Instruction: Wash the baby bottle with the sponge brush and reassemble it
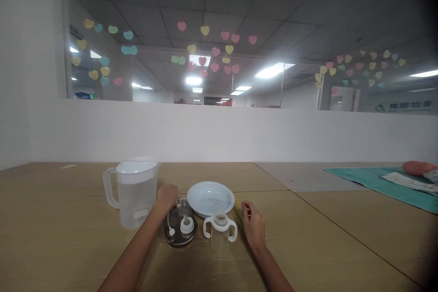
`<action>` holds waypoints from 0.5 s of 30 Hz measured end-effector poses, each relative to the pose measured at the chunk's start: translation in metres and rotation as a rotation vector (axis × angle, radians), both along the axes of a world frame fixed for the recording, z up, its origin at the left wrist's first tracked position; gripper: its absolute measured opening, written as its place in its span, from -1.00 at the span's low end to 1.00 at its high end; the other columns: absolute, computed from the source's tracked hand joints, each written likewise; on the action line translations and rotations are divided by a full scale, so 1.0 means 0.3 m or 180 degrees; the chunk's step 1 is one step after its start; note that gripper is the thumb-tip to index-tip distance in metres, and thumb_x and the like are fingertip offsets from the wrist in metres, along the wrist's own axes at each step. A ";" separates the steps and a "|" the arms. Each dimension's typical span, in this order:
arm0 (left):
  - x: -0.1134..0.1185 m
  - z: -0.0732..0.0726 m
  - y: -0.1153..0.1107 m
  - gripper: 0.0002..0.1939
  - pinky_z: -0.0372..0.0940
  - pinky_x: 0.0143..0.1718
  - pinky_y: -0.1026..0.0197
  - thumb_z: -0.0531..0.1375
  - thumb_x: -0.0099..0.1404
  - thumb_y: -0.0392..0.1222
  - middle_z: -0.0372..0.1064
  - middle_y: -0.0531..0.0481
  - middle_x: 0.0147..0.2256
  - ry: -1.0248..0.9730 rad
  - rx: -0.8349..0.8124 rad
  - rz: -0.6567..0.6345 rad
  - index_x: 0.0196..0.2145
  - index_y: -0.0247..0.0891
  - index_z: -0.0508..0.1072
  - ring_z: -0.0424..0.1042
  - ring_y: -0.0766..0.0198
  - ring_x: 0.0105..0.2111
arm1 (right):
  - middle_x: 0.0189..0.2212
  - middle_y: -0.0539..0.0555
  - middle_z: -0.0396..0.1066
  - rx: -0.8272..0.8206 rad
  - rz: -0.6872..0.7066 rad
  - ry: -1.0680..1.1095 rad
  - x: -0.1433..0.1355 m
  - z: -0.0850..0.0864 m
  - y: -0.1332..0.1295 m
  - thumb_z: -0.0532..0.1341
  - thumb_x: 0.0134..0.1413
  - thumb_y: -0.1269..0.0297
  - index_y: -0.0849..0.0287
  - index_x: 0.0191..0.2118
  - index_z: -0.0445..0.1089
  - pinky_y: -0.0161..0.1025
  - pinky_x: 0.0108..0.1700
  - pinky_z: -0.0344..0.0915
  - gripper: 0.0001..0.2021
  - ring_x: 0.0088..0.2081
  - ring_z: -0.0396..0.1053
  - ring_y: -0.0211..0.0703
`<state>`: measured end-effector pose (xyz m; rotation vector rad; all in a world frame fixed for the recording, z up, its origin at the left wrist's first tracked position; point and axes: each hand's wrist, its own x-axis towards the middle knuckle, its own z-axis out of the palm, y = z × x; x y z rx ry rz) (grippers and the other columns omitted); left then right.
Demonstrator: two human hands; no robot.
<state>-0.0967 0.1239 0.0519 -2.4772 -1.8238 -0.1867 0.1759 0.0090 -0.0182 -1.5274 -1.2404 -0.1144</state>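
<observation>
My right hand (253, 226) is closed in a pinch on a thin wire-like stick (224, 201), which reaches over the white bowl (196, 210). My left hand (167, 196) is at the back left edge of a dark tray (179, 240); its fingers are mostly hidden. On the tray lie a thin tube with a white weighted end (171, 232) and a clear bottle nipple with a white collar (186, 225). In front of the bowl stands a clear baby bottle (220, 237), uncapped, with white handles. Something yellow-green (237, 211) shows between the bowl and my right hand.
A translucent pitcher (137, 196) with liquid stands left of my left forearm. At far right lies a green cloth (362, 182) with a reddish object (418, 168) and a patterned cloth (407, 181). A low white wall (205, 134) with a window above borders the wooden table (318, 246).
</observation>
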 end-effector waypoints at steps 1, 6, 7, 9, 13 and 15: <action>0.000 0.003 -0.004 -0.61 0.33 -0.18 0.12 0.33 -0.13 -0.24 0.43 -0.37 -0.21 -0.0005 0.0029 0.0026 -0.26 -0.38 0.48 0.43 -0.03 -0.15 | -0.38 0.14 0.46 -0.0011 -0.0018 -0.0012 -0.001 0.001 -0.002 -0.10 0.08 0.02 0.16 -0.30 0.36 -0.23 -0.33 0.25 -0.61 -0.38 0.39 -0.11; 0.004 0.017 -0.033 -0.66 0.32 -0.20 0.14 0.28 -0.08 -0.31 0.42 -0.34 -0.20 -0.0052 0.0127 0.0085 -0.26 -0.37 0.48 0.43 0.00 -0.16 | -0.39 0.13 0.46 0.0029 0.0005 0.0053 -0.011 0.010 -0.014 -0.08 0.08 0.02 0.14 -0.31 0.34 -0.23 -0.34 0.23 -0.63 -0.38 0.39 -0.10; 0.004 0.024 -0.038 -0.67 0.32 -0.20 0.15 0.28 -0.09 -0.33 0.43 -0.33 -0.21 -0.0060 0.0144 0.0098 -0.27 -0.37 0.48 0.43 0.00 -0.16 | -0.39 0.12 0.46 0.0066 0.0031 0.0114 -0.013 0.012 -0.017 -0.06 0.07 0.02 0.14 -0.32 0.34 -0.23 -0.34 0.23 -0.64 -0.38 0.39 -0.10; 0.001 0.046 -0.048 -0.67 0.32 -0.22 0.16 0.25 -0.09 -0.37 0.44 -0.30 -0.23 -0.0073 0.0198 0.0126 -0.27 -0.37 0.47 0.43 0.00 -0.17 | -0.41 0.10 0.45 0.0165 0.0128 0.0388 -0.018 0.015 -0.017 -0.01 0.03 0.03 0.13 -0.35 0.34 -0.24 -0.35 0.24 -0.69 -0.41 0.37 -0.12; -0.014 0.115 -0.075 -0.69 0.29 -0.21 0.18 0.16 0.01 -0.37 0.42 -0.24 -0.20 -0.0172 0.0443 0.0191 -0.22 -0.35 0.45 0.41 0.05 -0.15 | -0.48 0.02 0.44 0.0440 0.0570 0.1999 -0.005 0.005 0.007 0.17 -0.10 0.10 0.15 -0.41 0.31 -0.31 -0.51 0.24 -0.78 -0.59 0.30 -0.26; -0.016 0.149 -0.093 -0.72 0.27 -0.21 0.19 0.10 0.08 -0.35 0.42 -0.20 -0.19 -0.0235 0.0564 0.0217 -0.21 -0.31 0.44 0.40 0.08 -0.15 | -0.51 -0.01 0.44 0.0509 0.0705 0.2717 0.016 -0.004 0.025 0.21 -0.14 0.15 0.16 -0.41 0.28 -0.33 -0.57 0.27 -0.80 -0.65 0.28 -0.30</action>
